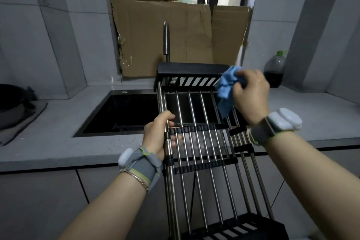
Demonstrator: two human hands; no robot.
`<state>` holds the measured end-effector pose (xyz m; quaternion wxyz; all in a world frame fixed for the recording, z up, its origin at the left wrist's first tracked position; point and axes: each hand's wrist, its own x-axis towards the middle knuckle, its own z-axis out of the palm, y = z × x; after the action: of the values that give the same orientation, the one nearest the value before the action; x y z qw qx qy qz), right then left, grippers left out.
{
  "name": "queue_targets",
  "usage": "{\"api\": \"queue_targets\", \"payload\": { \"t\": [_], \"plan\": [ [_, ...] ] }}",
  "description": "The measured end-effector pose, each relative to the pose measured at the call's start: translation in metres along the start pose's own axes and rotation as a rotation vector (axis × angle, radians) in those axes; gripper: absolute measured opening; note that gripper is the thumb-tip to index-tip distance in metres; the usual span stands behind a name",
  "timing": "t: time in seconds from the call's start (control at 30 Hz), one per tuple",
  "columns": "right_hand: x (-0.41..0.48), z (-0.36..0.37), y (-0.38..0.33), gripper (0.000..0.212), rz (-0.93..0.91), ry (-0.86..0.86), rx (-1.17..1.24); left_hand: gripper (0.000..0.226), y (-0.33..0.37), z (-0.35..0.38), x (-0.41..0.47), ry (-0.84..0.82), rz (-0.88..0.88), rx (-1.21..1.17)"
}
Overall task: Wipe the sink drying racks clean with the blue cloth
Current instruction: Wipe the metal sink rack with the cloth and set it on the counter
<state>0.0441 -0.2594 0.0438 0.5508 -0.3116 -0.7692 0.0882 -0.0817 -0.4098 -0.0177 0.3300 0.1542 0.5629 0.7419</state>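
A: Where are we?

B: At a grey counter (48, 142) with a dark sink (124, 111) set in it and cardboard (175, 35) propped at the far wall. The rack (204, 164) is held up and tilted. Its far end is over the sink's right side, and its near end dips below the counter edge.

A: And the hands?

B: The left hand (157, 134) is wrapped round the rack's left rail, about midway along. The right hand (251, 95) has the cloth (226, 91) bunched in curled fingers at the far right corner, against the black end piece and the rightmost rods.

A: So which step?

B: Wiping, I'd say, and working that far right corner. The next move probably calls for drawing the cloth nearward along the right rods. The left hand would need to brace the rail so the frame doesn't swing.

A: Anything you can't see?

B: Plenty.
- The near end is cut off at the bottom edge.
- The sink bottom is too dark to read.
- The right hand covers part of the cloth, so how its fingertips meet the metal is hidden.
- I can't tell whether this is one rack or two lying together, since the right rods sit offset.
- I can't judge dirt on the rods.
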Motion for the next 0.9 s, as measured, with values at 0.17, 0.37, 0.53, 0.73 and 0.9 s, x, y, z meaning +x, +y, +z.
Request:
{"api": "queue_targets", "payload": {
  "t": [0.17, 0.37, 0.53, 0.73, 0.9],
  "plan": [
    [-0.003, 0.013, 0.009, 0.039, 0.07, -0.354, -0.067, 0.018, 0.001, 0.0, -0.005, 0.029, 0.039, -0.027],
    [-0.04, 0.024, 0.022, 0.032, 0.156, -0.524, -0.147, 0.017, 0.011, -0.006, -0.001, 0.159, 0.159, -0.032],
    [-0.023, 0.018, 0.046, 0.013, 0.81, -0.167, 0.756, 0.014, 0.019, -0.007, 0.001, 0.134, 0.188, -0.049],
    [-0.044, 0.001, 0.052, 0.014, 0.982, -0.668, 1.072, 0.018, 0.023, -0.012, 0.014, 0.13, 0.161, -0.12],
    [-0.056, 0.001, 0.053, 0.021, 0.855, -0.923, 0.902, 0.019, 0.018, -0.023, 0.024, 0.131, 0.119, -0.214]
  ]
}}
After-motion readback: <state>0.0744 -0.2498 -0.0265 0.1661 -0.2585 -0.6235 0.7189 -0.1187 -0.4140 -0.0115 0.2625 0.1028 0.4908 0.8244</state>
